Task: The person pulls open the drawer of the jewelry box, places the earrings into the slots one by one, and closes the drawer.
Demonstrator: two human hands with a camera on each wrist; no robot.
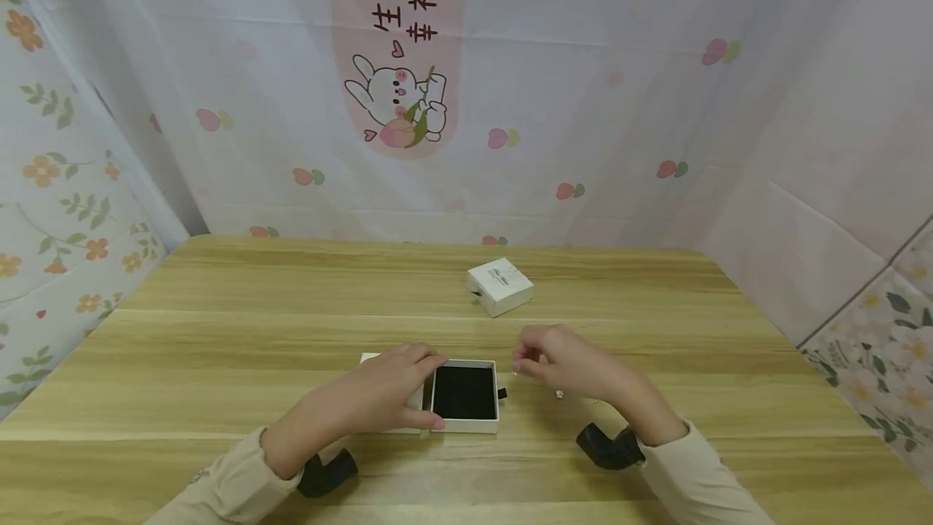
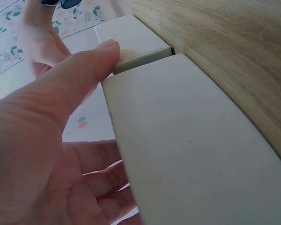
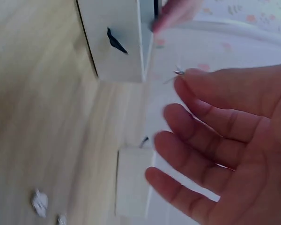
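Observation:
My left hand (image 1: 389,387) holds a white sliding gift box, thumb on its near side and fingers across its far side. Its drawer (image 1: 470,426) is pulled out to the right of the white sleeve (image 2: 192,136), showing a black lining (image 1: 466,393). A black ribbon tab (image 1: 502,393) sticks out of the drawer's right end. Just right of the drawer, my right hand (image 1: 564,359) pinches a tiny silvery piece with a thin wire-like end (image 3: 179,72) between thumb and index finger. The other fingers are loosely bent.
Small silvery-white bits (image 1: 559,394) lie on the wooden table (image 1: 240,339) below my right hand. Farther back stands a second white box (image 1: 501,286), closed, with dark lettering on its lid. A printed curtain (image 1: 583,104) hangs behind the table.

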